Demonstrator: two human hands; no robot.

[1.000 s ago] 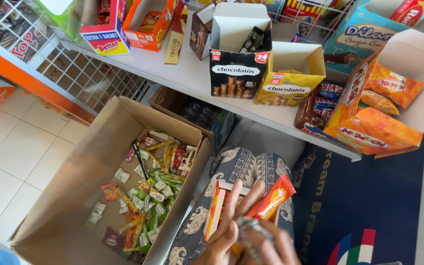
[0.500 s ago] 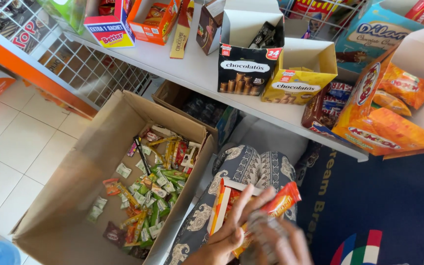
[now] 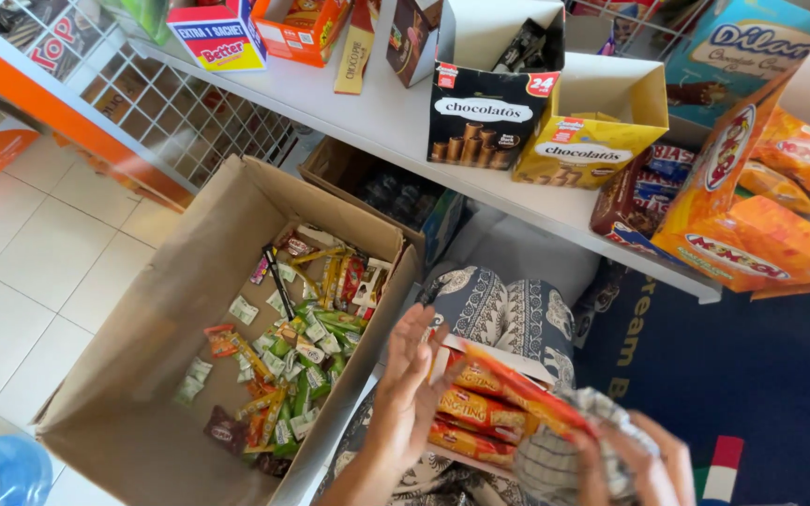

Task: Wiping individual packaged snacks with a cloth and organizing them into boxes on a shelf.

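My left hand (image 3: 412, 384) spreads wide beside the snack tray (image 3: 480, 412); my right hand (image 3: 625, 459) grips an orange wrapper (image 3: 522, 389) and cloth (image 3: 564, 450). Black carton (image 3: 485, 117) shelved above.

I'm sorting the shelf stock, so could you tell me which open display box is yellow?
The yellow box, right of the taller black box on the white shelf.

Two hands (image 3: 405, 394), one cardboard box (image 3: 142, 375)

Matt brown cardboard box (image 3: 171, 309), glossy foil snack packets (image 3: 485, 412), woven checked cloth (image 3: 564, 450), smooth white shelf (image 3: 377, 112), glossy tiled floor (image 3: 21, 281).
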